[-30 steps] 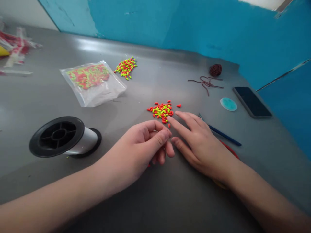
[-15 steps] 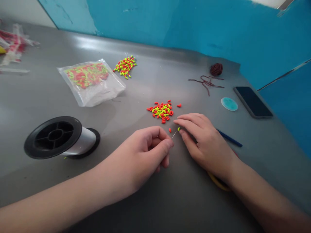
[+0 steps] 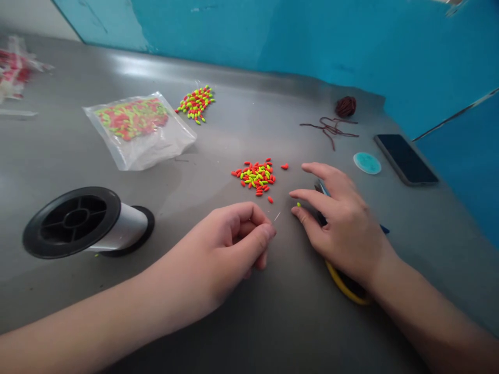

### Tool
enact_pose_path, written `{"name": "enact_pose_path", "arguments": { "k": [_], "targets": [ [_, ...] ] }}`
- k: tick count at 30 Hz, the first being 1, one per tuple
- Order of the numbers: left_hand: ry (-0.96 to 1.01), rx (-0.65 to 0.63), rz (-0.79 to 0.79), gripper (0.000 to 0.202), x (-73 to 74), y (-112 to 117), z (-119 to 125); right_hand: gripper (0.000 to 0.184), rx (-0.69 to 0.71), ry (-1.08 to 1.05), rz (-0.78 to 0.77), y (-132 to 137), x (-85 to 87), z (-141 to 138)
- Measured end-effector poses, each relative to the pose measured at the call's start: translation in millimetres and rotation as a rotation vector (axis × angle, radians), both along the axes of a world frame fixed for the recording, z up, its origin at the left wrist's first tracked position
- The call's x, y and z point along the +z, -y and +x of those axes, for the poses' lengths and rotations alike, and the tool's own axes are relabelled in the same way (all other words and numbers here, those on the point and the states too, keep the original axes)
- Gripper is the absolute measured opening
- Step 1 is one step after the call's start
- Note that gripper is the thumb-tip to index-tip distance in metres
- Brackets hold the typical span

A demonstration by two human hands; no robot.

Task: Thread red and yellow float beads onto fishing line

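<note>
My left hand (image 3: 228, 249) is pinched around a thin, pale strand of line (image 3: 277, 216), whose short tip sticks out past the fingertips. My right hand (image 3: 341, 221) rests on the grey table with its fingers apart and holds nothing. Beside its thumb and forefinger lies a single yellow-green bead (image 3: 298, 204). Up and to the left of it is a loose pile of orange-red and yellow-green oval beads (image 3: 255, 175). One orange-red bead (image 3: 270, 200) lies just below the pile, between my hands.
A spool of line (image 3: 88, 223) lies on its side to the left. Further back are a plastic bag of beads (image 3: 132, 122) and another bead pile (image 3: 195, 103). Yellow-handled tool (image 3: 345, 285) and blue tool (image 3: 384, 228) lie under my right hand. Right: phone (image 3: 405, 158), teal disc (image 3: 367, 163), brown cord (image 3: 331, 130).
My right hand has moved back to the right and spread its fingers. The yellow-green bead lies further right. My left hand still pinches the line, and the view has shifted slightly.
</note>
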State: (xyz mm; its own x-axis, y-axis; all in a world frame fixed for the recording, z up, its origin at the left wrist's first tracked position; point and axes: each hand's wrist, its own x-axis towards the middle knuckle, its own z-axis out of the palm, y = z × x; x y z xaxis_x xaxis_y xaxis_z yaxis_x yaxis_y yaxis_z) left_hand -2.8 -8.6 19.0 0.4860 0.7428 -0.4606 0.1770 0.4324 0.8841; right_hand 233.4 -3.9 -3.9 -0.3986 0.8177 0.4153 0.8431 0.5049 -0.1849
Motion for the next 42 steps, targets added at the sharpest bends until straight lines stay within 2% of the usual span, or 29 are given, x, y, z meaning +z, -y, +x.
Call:
{"name": "enact_pose_path", "arguments": {
  "k": [10,20,26,34,38,42],
  "targets": [
    [-0.037,-0.032,0.016,0.026,0.8,0.4,-2.0,0.015,-0.083,0.013,-0.023,-1.1,-1.3,6.2],
    [-0.039,-0.029,0.009,0.024,1.3,-0.6,-0.7,0.020,-0.081,0.037,-0.044,3.3,8.5,13.0],
    [-0.049,-0.027,0.020,0.025,2.1,-0.4,-0.6,0.011,-0.071,0.078,-0.067,4.8,5.7,16.6],
    [-0.058,-0.048,0.042,0.025,1.0,0.1,-0.3,0.016,-0.012,0.095,-0.091,6.3,7.8,11.3],
    [-0.039,-0.052,0.059,0.030,3.4,1.5,-0.3,0.013,0.013,-0.103,-0.152,12.7,19.8,-0.2],
    [0.005,-0.021,0.077,0.030,8.3,4.8,-0.4,0.019,-0.042,-0.371,-0.306,22.4,30.1,-12.0]
  ]
}}
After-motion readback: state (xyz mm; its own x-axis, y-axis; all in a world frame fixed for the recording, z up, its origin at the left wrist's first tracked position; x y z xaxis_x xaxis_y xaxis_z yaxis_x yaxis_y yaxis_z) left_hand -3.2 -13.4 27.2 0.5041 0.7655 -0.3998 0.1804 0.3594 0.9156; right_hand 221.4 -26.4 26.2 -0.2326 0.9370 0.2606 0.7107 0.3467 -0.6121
